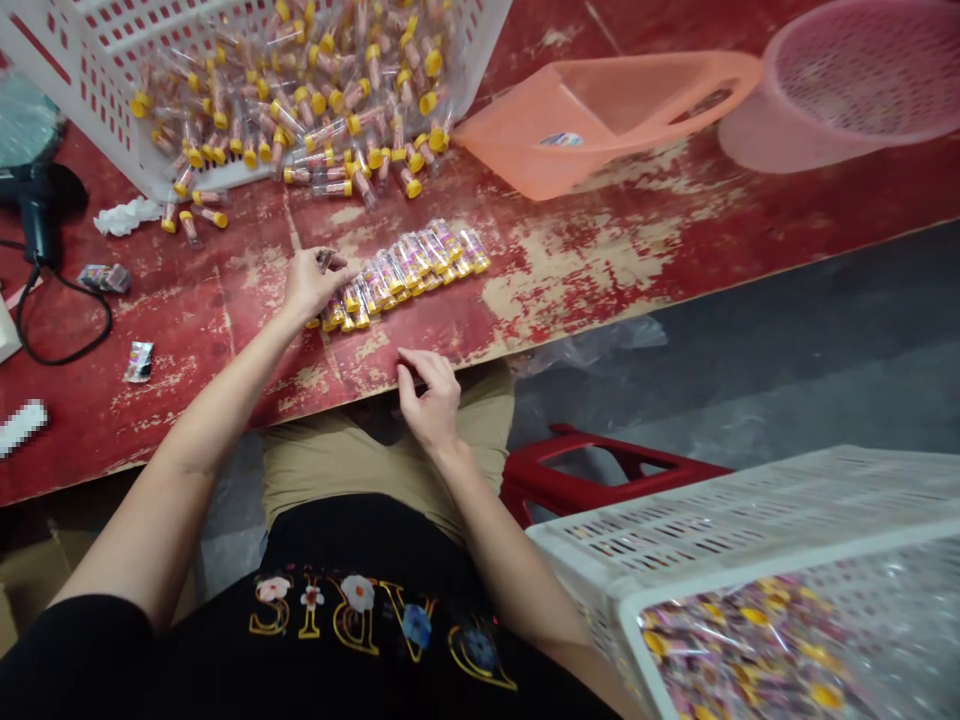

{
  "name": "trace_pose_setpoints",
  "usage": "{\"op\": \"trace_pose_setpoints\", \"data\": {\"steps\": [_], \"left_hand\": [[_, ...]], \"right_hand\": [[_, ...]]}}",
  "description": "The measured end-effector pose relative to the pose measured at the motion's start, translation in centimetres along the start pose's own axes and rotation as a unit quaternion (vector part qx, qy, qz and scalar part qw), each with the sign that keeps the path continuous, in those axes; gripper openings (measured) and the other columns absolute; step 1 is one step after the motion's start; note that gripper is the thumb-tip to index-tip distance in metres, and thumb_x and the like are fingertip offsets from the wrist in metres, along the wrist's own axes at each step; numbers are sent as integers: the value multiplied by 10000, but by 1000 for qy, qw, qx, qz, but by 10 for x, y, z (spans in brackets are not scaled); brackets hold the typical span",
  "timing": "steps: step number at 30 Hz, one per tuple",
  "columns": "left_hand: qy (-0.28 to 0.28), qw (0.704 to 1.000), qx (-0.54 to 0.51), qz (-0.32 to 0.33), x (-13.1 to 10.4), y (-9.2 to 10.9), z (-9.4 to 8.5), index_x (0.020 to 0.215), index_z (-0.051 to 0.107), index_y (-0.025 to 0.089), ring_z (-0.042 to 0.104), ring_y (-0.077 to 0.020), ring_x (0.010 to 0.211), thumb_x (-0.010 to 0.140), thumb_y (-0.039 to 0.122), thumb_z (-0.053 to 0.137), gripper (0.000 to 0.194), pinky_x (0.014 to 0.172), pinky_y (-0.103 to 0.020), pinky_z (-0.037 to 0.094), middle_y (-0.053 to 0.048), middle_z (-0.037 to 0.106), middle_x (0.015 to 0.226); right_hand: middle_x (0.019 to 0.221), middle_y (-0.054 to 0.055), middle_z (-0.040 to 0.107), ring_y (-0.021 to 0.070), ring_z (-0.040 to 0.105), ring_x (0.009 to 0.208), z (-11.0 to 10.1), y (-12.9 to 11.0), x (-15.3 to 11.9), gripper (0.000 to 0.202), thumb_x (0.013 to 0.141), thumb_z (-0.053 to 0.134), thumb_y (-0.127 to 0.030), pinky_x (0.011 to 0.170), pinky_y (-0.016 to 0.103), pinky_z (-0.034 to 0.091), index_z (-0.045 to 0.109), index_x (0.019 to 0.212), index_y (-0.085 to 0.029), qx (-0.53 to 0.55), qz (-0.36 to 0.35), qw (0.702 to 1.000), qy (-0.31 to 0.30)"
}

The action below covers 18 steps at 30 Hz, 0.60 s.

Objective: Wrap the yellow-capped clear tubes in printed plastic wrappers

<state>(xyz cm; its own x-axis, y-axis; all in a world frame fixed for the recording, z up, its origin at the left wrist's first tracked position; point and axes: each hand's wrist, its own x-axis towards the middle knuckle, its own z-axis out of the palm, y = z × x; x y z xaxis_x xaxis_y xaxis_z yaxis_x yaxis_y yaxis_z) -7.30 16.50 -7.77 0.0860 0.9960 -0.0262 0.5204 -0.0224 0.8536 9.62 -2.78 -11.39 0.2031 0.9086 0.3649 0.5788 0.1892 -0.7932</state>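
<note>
On the red worn table [585, 270] lies a slanting double row of small clear tubes with yellow caps [401, 270]. My left hand [311, 282] is at the left end of that row, its fingers bent around a small dark, shiny thing too small to make out. Near the table's front edge, below the row, my right hand [431, 395] hovers with thumb and forefinger apart and nothing between them. Behind the row, a white basket [112, 110] lies tipped toward me, with many yellow-capped tubes spilling from its mouth.
An orange scoop [540, 125] and a pink basket [787, 130] stand at the back right. A hair dryer [37, 205] with its cord, a small wrapped bundle [105, 278] and a small packet [139, 362] lie left. Lower right are a red stool [540, 470] and a filled white crate [630, 590].
</note>
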Motion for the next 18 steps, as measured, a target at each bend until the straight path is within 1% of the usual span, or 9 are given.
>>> {"op": "trace_pose_setpoints", "data": {"steps": [5,13,18], "left_hand": [[10,1000,-1,2,0,-2,1,800,698,118,607,-148,735,671,256,814,222,750,-279,461,-90,720,816],[6,1000,-6,9,1,-4,1,820,703,90,603,-145,719,674,248,811,240,737,-287,460,-113,719,831],[6,1000,18,16,1,-5,2,825,695,114,609,-162,752,645,288,835,287,762,-306,462,-97,723,838]], "right_hand": [[1026,118,744,230,659,969,1,1,-1,267,940,511,-215,909,415,525,721,1100,-173,-2,-1,1000,-4],[1029,121,741,228,647,964,4,6,-2,264,940,522,-198,896,402,521,716,1114,-156,-15,-17,1000,1],[1023,105,735,229,645,964,2,5,-4,258,947,517,-215,891,410,526,713,1112,-189,-18,-9,1000,-3]]}}
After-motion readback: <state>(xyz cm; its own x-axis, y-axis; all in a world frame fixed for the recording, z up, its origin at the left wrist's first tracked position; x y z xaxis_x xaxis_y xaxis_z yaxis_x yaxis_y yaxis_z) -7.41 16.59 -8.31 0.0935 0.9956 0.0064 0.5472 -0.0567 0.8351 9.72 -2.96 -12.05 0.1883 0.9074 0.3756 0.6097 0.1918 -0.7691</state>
